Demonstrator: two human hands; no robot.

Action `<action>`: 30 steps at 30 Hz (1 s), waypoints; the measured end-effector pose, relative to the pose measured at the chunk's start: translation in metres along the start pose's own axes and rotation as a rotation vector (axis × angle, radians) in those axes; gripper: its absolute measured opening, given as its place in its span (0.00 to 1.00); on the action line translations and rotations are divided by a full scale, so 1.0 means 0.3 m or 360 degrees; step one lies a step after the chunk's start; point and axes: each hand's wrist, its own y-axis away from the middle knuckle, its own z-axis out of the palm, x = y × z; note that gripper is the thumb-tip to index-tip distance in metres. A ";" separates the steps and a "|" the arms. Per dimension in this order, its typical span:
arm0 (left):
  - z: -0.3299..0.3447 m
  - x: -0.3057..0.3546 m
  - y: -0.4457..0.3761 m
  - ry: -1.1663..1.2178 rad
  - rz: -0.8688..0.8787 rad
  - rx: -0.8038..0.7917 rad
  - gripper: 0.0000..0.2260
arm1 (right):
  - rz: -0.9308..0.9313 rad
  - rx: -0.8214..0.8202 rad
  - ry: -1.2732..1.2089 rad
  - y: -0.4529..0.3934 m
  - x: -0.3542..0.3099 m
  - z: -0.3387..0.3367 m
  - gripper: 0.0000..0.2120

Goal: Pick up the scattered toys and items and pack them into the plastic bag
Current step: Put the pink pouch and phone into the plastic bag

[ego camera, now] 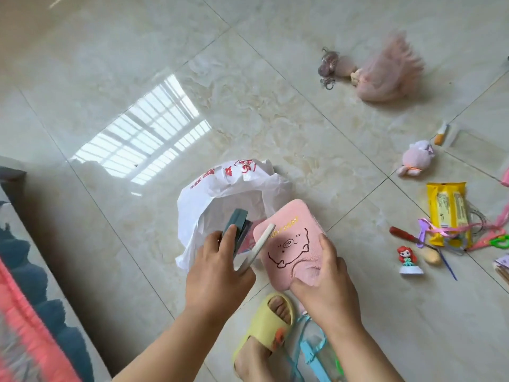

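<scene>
A glossy cream marble-tiled floor (275, 119) reflected a window. Above it, the right hand (325, 274) had its grip curled on a pink plush pig-faced pouch (289, 244); the left hand (217, 268) pinched a teal stapler (234, 224) at the crumpled white plastic bag (220, 188)'s mouth.

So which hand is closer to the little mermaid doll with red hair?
The right hand. It holds the pink pig pouch, and the mermaid doll stands on the floor just off to its right. The left hand is farther, on the pouch's other side, by the plastic bag.
</scene>
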 end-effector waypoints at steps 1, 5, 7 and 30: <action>0.007 -0.002 -0.034 -0.0080 0.0043 0.0049 0.31 | 0.0020 -0.0013 0.0005 -0.025 -0.006 0.006 0.43; 0.028 -0.052 -0.191 -0.0386 0.0228 0.0335 0.30 | 0.0008 -0.0046 -0.0007 -0.114 -0.044 0.022 0.43; 0.022 -0.074 -0.280 -0.0421 0.0220 0.0350 0.30 | 0.0005 -0.0077 -0.0026 -0.168 -0.076 0.034 0.43; -0.092 -0.292 -0.881 -0.0579 0.0882 0.0410 0.31 | -0.0221 0.0198 -0.0140 -0.585 -0.374 0.328 0.43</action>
